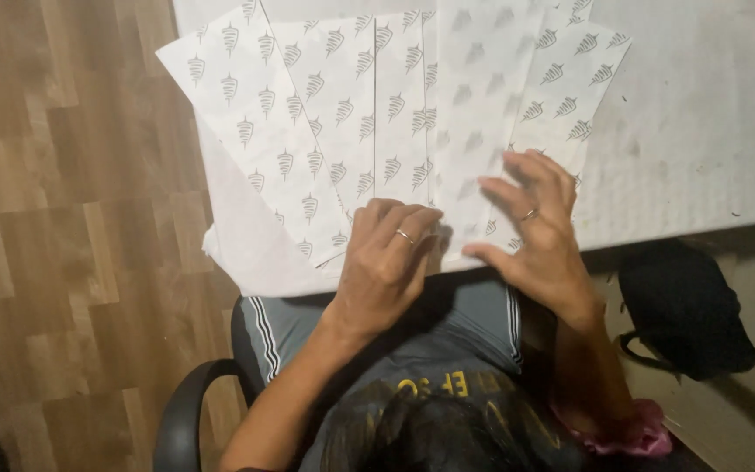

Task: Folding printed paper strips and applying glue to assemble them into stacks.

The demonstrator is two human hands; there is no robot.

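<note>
White table (701,131), papers (342,114) edge-cropped

Dim warm indoor light, soft grainy frame, right hand (535,223) motion-blurred at fingertips, bench (701,131) brightest beyond it, deep shadow beneath, no glare

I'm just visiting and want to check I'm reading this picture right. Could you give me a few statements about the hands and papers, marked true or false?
1. Both hands rest on the fanned printed paper sheets. True.
2. The left hand grips a pair of scissors. False: it holds no tool, its fingers curled on the paper.
3. The right hand has its fingers spread. True.
4. The sheets are plain red. False: they are white with a small repeated grey motif.
5. A ring shows on each hand. True.
</note>
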